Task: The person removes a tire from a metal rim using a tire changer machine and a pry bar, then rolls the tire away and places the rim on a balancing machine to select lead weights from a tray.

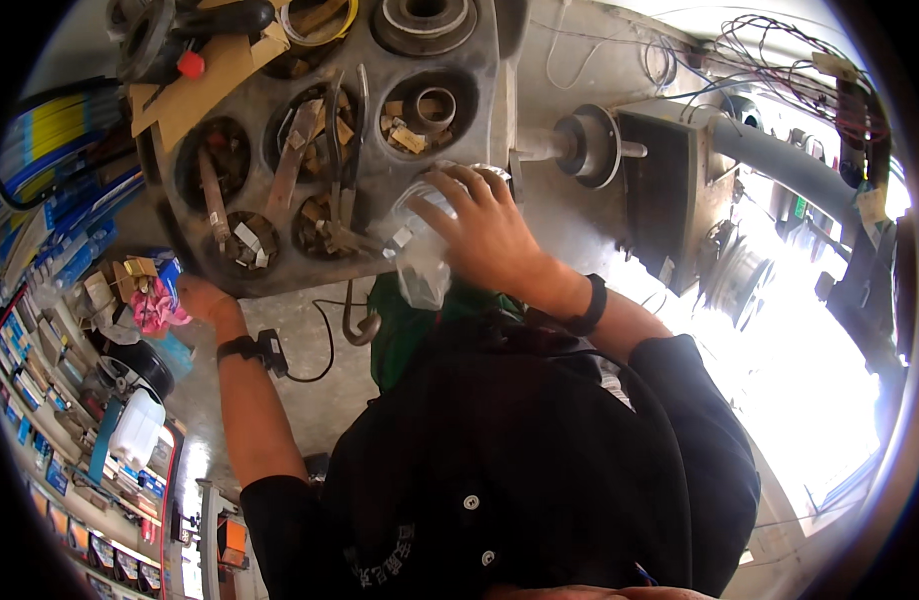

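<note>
My right hand [485,225] is wrapped over a crumpled clear plastic bag [420,265] at the near right edge of a grey metal tray-top [380,60]. The lower part of the bag hangs past that edge. My left hand [206,299] reaches out beyond the tray's near left corner. It is beside a pink cloth [158,308] and a blue box [170,272], and its fingers are mostly hidden. Long-handled metal pliers [346,150] lie across the tray's recesses, close to a worn flat-bladed tool [296,150].
Round recesses hold small blocks, a metal ring [434,108] and a flanged collar [425,20]. Cardboard [215,80] lies at the far left. A machine shaft with a round flange [588,145] juts out on the right. Shelves of boxes [50,420] line the left.
</note>
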`<state>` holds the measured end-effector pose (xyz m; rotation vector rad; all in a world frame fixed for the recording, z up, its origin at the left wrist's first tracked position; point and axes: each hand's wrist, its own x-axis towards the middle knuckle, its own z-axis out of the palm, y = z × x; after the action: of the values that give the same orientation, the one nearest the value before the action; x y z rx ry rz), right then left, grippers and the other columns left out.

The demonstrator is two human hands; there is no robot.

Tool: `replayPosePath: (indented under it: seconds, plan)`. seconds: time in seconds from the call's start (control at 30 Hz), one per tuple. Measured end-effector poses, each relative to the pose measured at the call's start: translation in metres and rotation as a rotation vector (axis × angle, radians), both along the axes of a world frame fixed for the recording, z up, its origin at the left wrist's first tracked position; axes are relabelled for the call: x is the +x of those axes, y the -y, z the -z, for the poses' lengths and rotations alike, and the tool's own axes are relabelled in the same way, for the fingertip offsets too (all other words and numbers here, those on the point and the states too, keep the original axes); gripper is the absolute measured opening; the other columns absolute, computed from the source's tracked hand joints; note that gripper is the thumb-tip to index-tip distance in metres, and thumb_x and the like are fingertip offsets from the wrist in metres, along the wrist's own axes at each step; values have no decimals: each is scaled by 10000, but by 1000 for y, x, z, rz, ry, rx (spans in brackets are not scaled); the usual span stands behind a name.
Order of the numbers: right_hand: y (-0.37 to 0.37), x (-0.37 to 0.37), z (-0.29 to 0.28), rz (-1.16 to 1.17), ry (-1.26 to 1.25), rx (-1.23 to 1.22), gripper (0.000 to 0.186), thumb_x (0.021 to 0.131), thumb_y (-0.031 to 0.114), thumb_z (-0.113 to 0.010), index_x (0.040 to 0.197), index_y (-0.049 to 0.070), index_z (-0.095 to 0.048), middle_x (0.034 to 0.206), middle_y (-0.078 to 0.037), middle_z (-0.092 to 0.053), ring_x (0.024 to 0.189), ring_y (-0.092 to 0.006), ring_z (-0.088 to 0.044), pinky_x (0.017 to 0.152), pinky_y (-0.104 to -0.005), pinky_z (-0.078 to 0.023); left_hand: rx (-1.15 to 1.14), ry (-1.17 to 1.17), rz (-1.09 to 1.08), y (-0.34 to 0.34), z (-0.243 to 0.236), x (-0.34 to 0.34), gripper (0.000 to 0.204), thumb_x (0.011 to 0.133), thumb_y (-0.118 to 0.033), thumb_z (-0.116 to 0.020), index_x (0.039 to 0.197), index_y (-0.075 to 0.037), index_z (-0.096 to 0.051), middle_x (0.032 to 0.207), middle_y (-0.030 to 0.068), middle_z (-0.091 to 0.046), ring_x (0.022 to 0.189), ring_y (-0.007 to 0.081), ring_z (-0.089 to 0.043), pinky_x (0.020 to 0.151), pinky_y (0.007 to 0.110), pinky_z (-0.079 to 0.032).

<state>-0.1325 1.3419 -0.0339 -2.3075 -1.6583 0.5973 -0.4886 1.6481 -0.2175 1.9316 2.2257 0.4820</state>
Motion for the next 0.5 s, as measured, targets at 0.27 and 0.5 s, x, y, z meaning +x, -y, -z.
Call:
replayPosePath:
  seconds: [0.27, 0.5]
  plan:
    - [13, 25, 10, 438, -379, 273, 244, 797, 136, -750, 1011, 48, -672, 914, -136, -668, 837, -324, -642, 705, -376, -518, -93, 117, -171, -4, -7, 19, 445, 940, -344, -476, 951, 59, -663, 994, 266, -687, 825, 426, -626, 745, 482, -476]
    - [-2, 51, -20, 720, -543, 235, 275, 914, 244, -713, 972, -22, -671, 680, -74, -594, 651, -91, -495, 584, -282, -444, -58, 243, -111, 3, -15, 18, 459, 946, -344, -474, 940, 81, -649, 967, 254, -688, 831, 412, -607, 752, 467, -456]
